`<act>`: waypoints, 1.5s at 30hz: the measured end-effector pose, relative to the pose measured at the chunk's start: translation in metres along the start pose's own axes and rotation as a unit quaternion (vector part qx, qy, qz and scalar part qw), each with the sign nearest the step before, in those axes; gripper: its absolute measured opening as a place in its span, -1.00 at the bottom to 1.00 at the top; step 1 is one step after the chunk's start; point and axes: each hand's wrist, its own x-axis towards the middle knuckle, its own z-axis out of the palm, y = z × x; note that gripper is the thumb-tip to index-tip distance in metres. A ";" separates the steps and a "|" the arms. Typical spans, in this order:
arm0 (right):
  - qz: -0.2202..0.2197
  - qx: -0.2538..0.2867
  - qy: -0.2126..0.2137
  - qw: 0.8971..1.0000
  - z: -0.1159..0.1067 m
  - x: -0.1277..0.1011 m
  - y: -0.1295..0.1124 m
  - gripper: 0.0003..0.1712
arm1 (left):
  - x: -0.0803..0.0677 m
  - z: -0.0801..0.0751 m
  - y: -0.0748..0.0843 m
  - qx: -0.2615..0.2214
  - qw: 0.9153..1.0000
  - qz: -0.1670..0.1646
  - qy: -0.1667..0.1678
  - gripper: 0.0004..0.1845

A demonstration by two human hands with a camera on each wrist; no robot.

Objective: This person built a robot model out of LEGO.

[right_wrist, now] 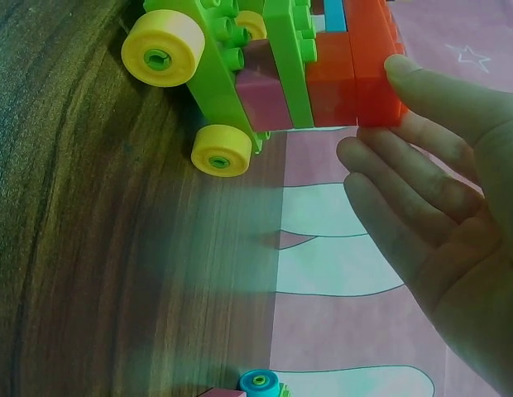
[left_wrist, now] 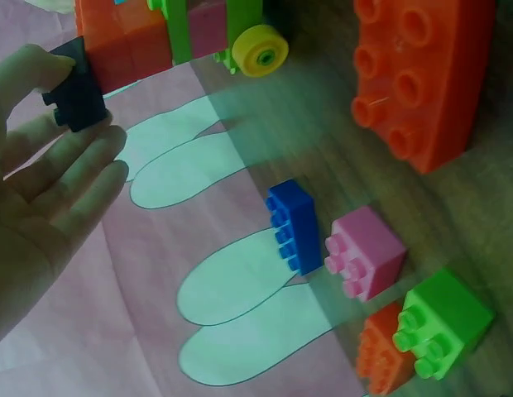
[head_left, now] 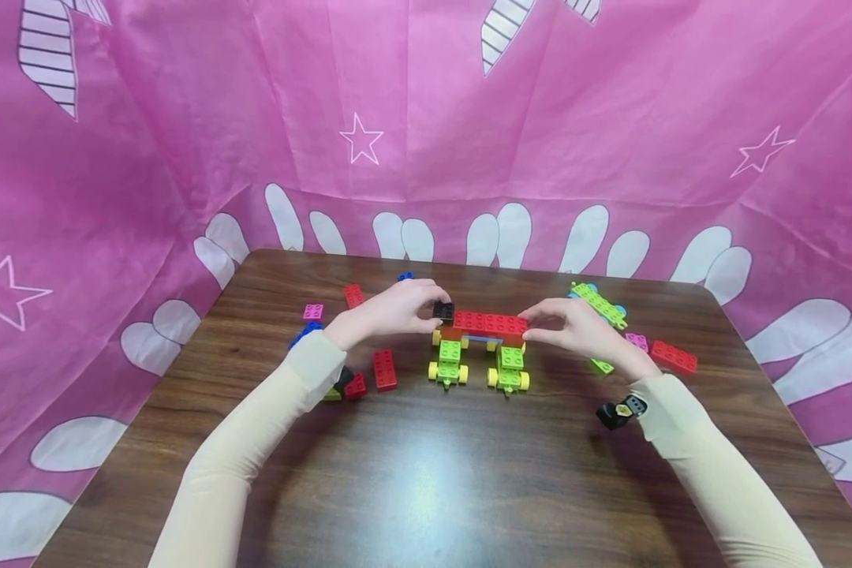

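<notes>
My left hand (head_left: 397, 309) pinches a small black brick (head_left: 443, 311) between thumb and fingers, at the left end of a long red brick (head_left: 490, 322). In the left wrist view the black brick (left_wrist: 79, 87) stands against the red part's end. My right hand (head_left: 571, 325) holds the long red brick's right end, thumb on the near side and fingers behind. The red brick lies across the top of a built structure on two light green wheeled bases (head_left: 449, 374) with yellow wheels (right_wrist: 164, 48). Whether the black brick is joined on cannot be told.
Left of the structure lie red bricks (head_left: 384, 370), a pink brick (head_left: 313, 311) and blue bricks (head_left: 305, 332). Off to the right are a light green base with blue wheels (head_left: 599, 305), a pink brick (head_left: 637, 341) and a red brick (head_left: 674, 356). Pink printed cloth (head_left: 426, 118) hangs behind the wooden table (head_left: 539, 473).
</notes>
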 end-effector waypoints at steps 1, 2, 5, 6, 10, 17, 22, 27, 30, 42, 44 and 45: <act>0.002 -0.001 0.000 1.000 0.000 0.000 -0.001 -0.64 | -0.001 0.001 -0.001 -0.007 1.000 -0.005 0.001 -0.60; 0.003 -0.002 0.000 1.000 0.001 0.000 -0.001 -0.63 | -0.002 0.001 -0.002 -0.011 1.000 -0.009 0.003 -0.60; 0.005 -0.004 -0.001 1.000 0.001 0.001 -0.003 -0.63 | -0.006 0.003 -0.006 -0.017 1.000 -0.017 0.017 -0.58; 0.005 -0.004 -0.001 1.000 0.001 0.001 -0.003 -0.63 | -0.008 0.003 -0.008 -0.017 0.999 -0.020 0.022 -0.58; 0.008 -0.005 0.000 1.000 0.001 0.000 -0.003 -0.63 | -0.012 0.004 -0.013 -0.031 0.998 -0.019 0.045 -0.61; 0.012 -0.006 0.005 1.000 0.001 -0.001 -0.003 -0.63 | -0.012 0.006 -0.016 -0.065 0.996 0.004 0.067 -0.66; 0.008 -0.008 0.011 1.000 0.001 -0.001 -0.004 -0.63 | -0.015 0.008 -0.016 -0.084 0.994 -0.006 0.073 -0.63; -0.004 -0.015 0.013 1.000 0.002 -0.003 -0.006 -0.62 | -0.018 0.009 -0.015 -0.105 0.992 -0.015 0.070 -0.61; -0.007 -0.019 0.012 1.000 0.000 -0.005 -0.007 -0.62 | -0.018 0.010 -0.014 -0.122 0.990 -0.019 0.066 -0.60; -0.003 -0.049 0.054 0.997 -0.021 -0.020 0.019 -0.70 | -0.017 0.012 -0.016 -0.118 0.990 -0.013 0.075 -0.61; -0.001 -0.057 0.056 0.997 -0.024 -0.024 0.026 -0.69 | -0.018 0.013 -0.016 -0.117 0.990 -0.011 0.077 -0.61; 0.003 -0.059 0.056 0.997 -0.025 -0.027 0.030 -0.70 | -0.018 0.013 -0.016 -0.117 0.990 -0.011 0.077 -0.61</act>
